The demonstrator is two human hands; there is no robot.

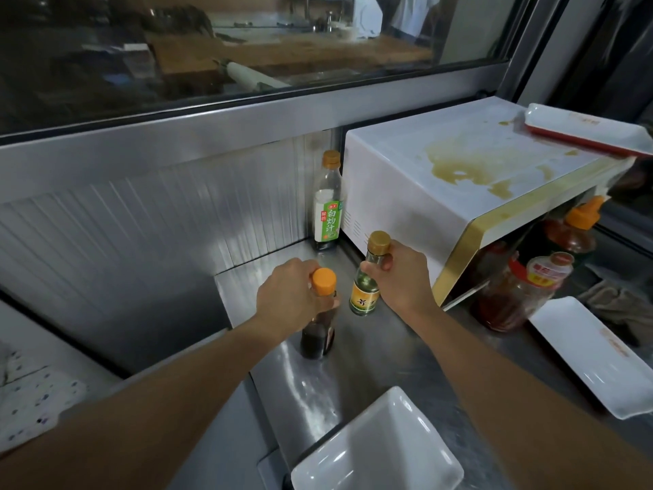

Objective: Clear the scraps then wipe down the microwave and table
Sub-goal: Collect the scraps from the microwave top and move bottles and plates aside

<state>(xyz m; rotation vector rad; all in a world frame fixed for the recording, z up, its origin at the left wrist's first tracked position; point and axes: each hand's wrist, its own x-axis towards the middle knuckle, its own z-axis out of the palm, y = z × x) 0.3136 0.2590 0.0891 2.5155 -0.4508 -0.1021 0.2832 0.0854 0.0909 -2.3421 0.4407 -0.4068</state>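
Your left hand (293, 295) grips the dark bottle (318, 334) | right hand (399, 277) pinches the yellow bottle (365, 295) | glass, likely slick: hold the necks.

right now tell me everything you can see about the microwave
The microwave is a white box with a gold band along its front edge, standing on the steel counter in the corner. Its top carries a broad yellowish-brown dried spill. A white tray with a red rim rests on its far right top edge. A tall green-labelled bottle stands right beside its vented left side. Neither hand touches it.
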